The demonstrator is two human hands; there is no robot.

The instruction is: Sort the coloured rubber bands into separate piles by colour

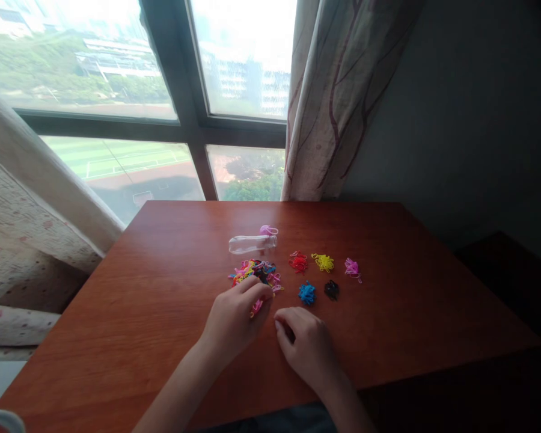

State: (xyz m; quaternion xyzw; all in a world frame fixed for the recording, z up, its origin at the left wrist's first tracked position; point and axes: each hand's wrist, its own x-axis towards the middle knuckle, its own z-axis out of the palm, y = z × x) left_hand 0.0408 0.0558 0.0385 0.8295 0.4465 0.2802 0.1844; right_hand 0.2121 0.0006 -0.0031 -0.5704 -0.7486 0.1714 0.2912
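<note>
My left hand [240,311] is at the near side of a mixed pile of small coloured rubber bands [256,269]. Its fingers are drawn together, and whatever they may hold is hidden. Just to the right, my right hand [307,344] rests low over the table with curled fingers, thumb and fingertips close together. Nothing can be made out in its grip. Sorted small heaps lie beyond it: red bands [299,262], yellow bands [324,262], pink bands [352,268], blue bands [306,293] and black bands [331,290]. Part of the mixed pile is covered by my left hand.
A clear plastic tube-like container [252,243] lies on its side behind the pile, with a pink piece [268,230] beside its right end. The brown wooden table [162,288] meets a window and curtains [333,96] at the back. A white curved rim [2,419] shows at the lower left.
</note>
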